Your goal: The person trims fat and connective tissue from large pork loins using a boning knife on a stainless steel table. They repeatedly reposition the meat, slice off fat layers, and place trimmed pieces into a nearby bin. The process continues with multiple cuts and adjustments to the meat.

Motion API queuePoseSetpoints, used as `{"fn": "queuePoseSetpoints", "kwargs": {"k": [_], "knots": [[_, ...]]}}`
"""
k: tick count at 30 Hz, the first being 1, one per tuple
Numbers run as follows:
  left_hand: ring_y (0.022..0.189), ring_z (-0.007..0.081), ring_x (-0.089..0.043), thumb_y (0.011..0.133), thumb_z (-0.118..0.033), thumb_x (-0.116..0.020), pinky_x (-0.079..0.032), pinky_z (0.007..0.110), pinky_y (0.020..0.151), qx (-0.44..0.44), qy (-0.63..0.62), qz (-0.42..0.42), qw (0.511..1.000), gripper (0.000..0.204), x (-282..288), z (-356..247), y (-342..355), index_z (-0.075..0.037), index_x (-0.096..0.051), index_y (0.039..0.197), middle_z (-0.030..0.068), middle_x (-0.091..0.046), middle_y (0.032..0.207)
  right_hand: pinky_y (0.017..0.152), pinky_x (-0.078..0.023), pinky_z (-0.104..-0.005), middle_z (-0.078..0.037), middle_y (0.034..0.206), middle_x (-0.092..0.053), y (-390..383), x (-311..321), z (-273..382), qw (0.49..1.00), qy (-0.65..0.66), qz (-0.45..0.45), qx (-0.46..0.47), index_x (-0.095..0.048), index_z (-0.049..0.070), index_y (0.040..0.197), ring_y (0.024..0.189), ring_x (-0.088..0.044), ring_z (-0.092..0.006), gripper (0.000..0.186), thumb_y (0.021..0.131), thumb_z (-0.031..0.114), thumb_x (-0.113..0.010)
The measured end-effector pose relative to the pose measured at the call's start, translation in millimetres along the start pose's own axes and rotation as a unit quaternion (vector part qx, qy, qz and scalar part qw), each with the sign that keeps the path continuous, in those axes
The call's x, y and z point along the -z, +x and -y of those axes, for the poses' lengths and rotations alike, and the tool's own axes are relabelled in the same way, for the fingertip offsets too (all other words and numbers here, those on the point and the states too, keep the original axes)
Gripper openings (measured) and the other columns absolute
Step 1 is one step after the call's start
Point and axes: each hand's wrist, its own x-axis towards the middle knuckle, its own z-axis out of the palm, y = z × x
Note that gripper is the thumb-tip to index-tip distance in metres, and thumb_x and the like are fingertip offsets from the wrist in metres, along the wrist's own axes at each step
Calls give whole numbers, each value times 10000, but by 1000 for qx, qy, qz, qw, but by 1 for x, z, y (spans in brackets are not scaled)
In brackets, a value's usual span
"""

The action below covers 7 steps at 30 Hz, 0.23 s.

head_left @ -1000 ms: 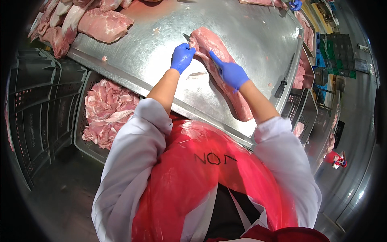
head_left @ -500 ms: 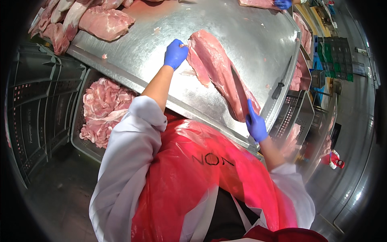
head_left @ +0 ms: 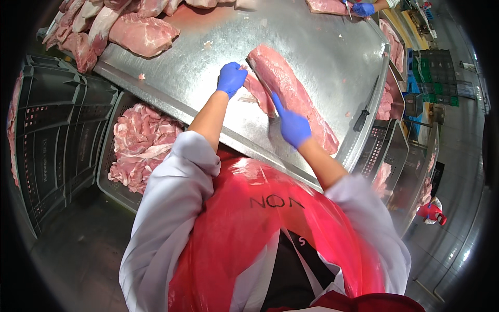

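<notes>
A long pink piece of meat (head_left: 293, 91) lies slanted on the steel table. A thin flap of meat (head_left: 258, 93) hangs off its left side. My left hand (head_left: 232, 79), in a blue glove, is closed on the upper end of this flap. My right hand (head_left: 295, 127), also blue-gloved, is closed on a knife, its index finger stretched along the tool. Only a dark sliver of the blade shows, between the flap and the large piece; the handle is hidden in my hand.
A second knife (head_left: 362, 119) lies at the table's right edge. Meat pieces (head_left: 144, 35) are heaped at the far left. A grey crate (head_left: 117, 191) of trimmings stands by the near left edge; more crates are on the right. A co-worker's gloved hand (head_left: 364, 9) handles meat at the far right.
My right hand has moved up and left with the knife, from the near end of the meat to beside the flap. The left hand keeps its grip. The whole view has shifted slightly.
</notes>
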Motion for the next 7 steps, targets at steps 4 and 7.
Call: {"fn": "queuePoseSetpoints", "kwargs": {"k": [4, 7], "knots": [[731, 147, -608, 834, -155, -707, -505, 338, 691, 3, 62, -6, 998, 177, 18, -12, -11, 2, -630, 806, 85, -659, 771, 642, -549, -512, -257, 937, -691, -98, -31, -47, 999, 49, -10, 17, -137, 268, 1626, 723, -686, -411, 868, 891, 47, -543], [738, 150, -613, 838, -153, -703, -510, 339, 698, -4, 70, 0, 998, 172, 22, -20, -18, -3, -626, 804, 80, -666, 785, 626, -547, -510, -291, 1168, -661, -66, -14, -38, 999, 33, -25, 24, -106, 247, 1631, 722, -687, -409, 911, 879, 35, -574]]}}
